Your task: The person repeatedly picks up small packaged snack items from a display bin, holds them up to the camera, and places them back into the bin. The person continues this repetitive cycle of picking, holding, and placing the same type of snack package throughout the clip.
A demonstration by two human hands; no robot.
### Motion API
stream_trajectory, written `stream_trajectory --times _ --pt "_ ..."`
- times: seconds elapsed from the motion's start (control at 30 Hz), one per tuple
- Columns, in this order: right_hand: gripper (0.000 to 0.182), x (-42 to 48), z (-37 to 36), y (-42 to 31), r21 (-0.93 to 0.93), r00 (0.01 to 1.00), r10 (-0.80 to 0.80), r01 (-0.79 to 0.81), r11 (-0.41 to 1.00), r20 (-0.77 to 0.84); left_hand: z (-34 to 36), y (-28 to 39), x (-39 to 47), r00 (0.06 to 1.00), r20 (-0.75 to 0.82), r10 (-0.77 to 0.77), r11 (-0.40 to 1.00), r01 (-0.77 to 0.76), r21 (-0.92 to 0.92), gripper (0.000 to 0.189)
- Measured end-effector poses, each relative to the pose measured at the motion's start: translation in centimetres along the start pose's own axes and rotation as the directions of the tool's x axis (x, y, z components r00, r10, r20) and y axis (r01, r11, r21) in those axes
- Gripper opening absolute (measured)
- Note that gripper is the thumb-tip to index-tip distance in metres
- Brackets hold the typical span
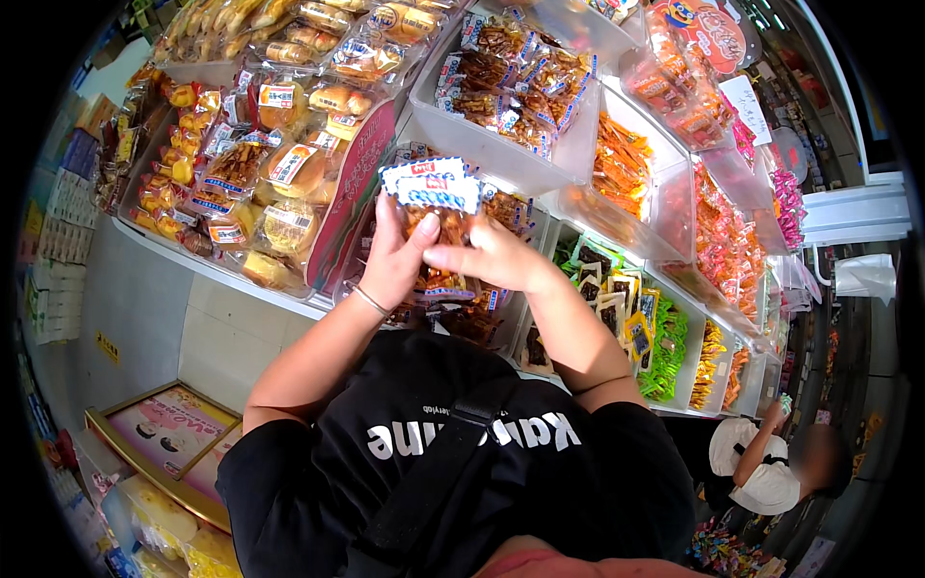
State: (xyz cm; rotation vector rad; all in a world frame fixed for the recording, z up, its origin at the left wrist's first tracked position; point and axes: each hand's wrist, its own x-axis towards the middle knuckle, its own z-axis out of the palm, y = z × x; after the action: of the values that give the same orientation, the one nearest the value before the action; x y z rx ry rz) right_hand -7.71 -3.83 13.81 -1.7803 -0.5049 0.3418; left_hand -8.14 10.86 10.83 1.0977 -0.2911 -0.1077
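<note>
Both hands hold clear plastic packets of a brown snack (437, 195) with blue-and-white printed tops, above an open bin of similar packets (462, 318). My left hand (394, 249), with a bangle at the wrist, grips the packets from the left side, its thumb over their front. My right hand (488, 253) grips them from the right, thumb pointing left across the front. The fingers behind the packets are hidden. Just beyond, a translucent plastic bin (498, 148) holds more brown snack packets.
Packaged round cakes (293, 170) and bread rolls (340, 97) fill the left display, edged by a pink printed board (354, 188). At the right stand bins of orange sticks (621, 162), green packets (663, 354) and red-wrapped sweets (723, 246). Another person (766, 462) stands at lower right, holding a small packet.
</note>
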Motion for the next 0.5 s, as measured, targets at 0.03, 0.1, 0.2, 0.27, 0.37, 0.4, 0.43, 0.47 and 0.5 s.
stream_trajectory --times 0.03,0.1,0.2,0.27,0.37,0.4,0.43,0.47,0.5 --pt "0.058 -0.2 -0.3 -0.1 -0.027 0.997 0.058 -0.056 0.998 0.053 -0.3 -0.3 -0.2 1.000 0.028 -0.004 0.998 0.002 0.060 0.055" --pt "0.056 -0.1 -0.6 1.0 -0.174 0.987 0.155 -0.159 0.972 -0.036 -1.2 -1.4 -0.5 0.985 0.095 -0.143 0.981 0.154 -0.117 0.057" --pt "0.065 1.0 -0.8 3.5 -0.031 0.957 0.127 -0.140 0.990 -0.262 -3.2 -1.3 0.3 0.989 0.081 -0.127 0.989 0.120 0.092 0.057" --pt "0.065 1.1 -2.1 3.4 -0.314 0.893 0.172 -0.318 0.895 -0.417 -4.3 -0.5 0.9 0.993 -0.077 -0.087 0.980 0.100 0.175 0.054" --pt "0.061 1.8 -3.1 1.7 -0.613 0.901 0.317 -0.434 0.660 -0.297 -7.0 0.6 1.3 0.975 -0.219 -0.037 0.997 0.051 0.062 0.045" --pt "0.061 2.3 -2.6 1.7 -0.714 0.897 0.388 -0.413 0.565 -0.211 -7.3 0.8 1.2 0.978 -0.203 -0.055 0.995 0.070 0.070 0.043" --pt "0.054 3.0 -1.7 0.9 -0.791 0.878 0.463 -0.364 0.491 -0.117 -7.4 0.9 1.0 0.980 -0.187 -0.074 0.993 0.089 0.076 0.041" --pt "0.050 3.6 -0.9 1.6 -0.819 0.896 0.439 -0.298 0.491 -0.063 -7.4 0.7 1.0 0.982 -0.161 -0.099 0.985 0.120 0.124 0.040" --pt "0.045 4.2 -0.1 2.6 -0.843 0.909 0.416 -0.229 0.486 -0.007 -7.3 0.4 1.0 0.983 -0.138 -0.124 0.974 0.147 0.170 0.039"
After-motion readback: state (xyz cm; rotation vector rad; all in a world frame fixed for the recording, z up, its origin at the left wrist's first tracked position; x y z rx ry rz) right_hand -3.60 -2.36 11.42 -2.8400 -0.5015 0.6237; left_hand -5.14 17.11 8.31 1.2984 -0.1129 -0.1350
